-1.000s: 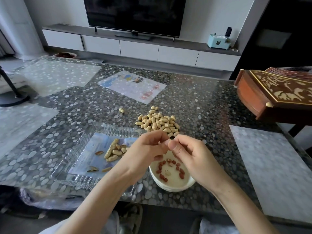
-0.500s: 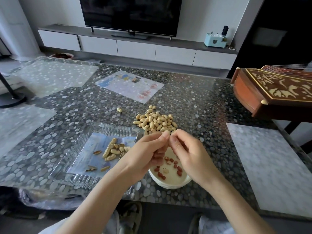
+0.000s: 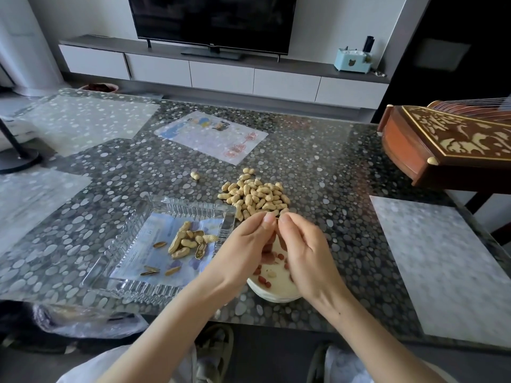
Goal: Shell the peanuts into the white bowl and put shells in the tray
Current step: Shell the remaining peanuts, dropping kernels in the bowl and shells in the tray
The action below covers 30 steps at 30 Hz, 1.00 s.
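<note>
Left hand point(image 3: 243, 244) and right hand point(image 3: 307, 250) over bowl point(image 3: 276, 298), fingers point(image 3: 265, 221) of both clamped on one peanut point(image 3: 276, 216), mostly hidden. Likely held there so kernels drop straight in. Tray point(image 3: 190, 210) just left for shells point(image 3: 188, 241); pile point(image 3: 254, 196) behind on counter point(image 3: 331, 175).
</note>
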Available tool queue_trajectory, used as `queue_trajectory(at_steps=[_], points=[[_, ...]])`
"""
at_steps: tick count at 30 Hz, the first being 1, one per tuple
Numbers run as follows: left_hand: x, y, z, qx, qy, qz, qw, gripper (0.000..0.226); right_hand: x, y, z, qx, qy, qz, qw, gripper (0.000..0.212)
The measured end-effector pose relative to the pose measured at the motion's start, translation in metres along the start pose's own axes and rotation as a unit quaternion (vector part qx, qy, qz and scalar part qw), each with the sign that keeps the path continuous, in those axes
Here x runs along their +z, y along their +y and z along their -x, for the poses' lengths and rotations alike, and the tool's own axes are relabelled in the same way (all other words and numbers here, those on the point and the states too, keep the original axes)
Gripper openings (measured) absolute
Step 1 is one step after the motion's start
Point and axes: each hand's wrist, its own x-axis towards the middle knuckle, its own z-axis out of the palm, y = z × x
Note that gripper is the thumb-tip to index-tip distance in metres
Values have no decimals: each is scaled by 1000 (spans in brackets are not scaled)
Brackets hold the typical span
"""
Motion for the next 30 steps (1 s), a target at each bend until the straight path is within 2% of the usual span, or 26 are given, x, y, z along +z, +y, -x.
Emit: queue_trajectory(at_steps=[5,7,10,14,19,24,27,30], points=[[-5,5,1,-33,-15,-4,999,30,-11,-3,-3,65,-47,-30,996,42],[-8,7,1,-48,-34,-13,998,26,-17,-4,-5,122,-84,-52,988,46],[-10,8,1,-65,-57,-18,996,26,-25,2,-8,198,-121,-75,970,38],[-11,8,1,-88,-66,-27,994,27,-27,5,-12,273,-123,-132,945,28],[-13,0,-5,-55,-25,-111,992,24,-27,5,-13,282,-102,-74,951,40],[-11,2,-4,-34,-11,-124,992,28,-28,8,-17,288,-39,-113,950,39],[-12,3,-5,-8,27,-212,977,31,-34,12,-18,212,-25,-2,977,36],[-12,3,-4,46,67,-379,922,35,-39,12,-15,116,-52,179,976,23]])
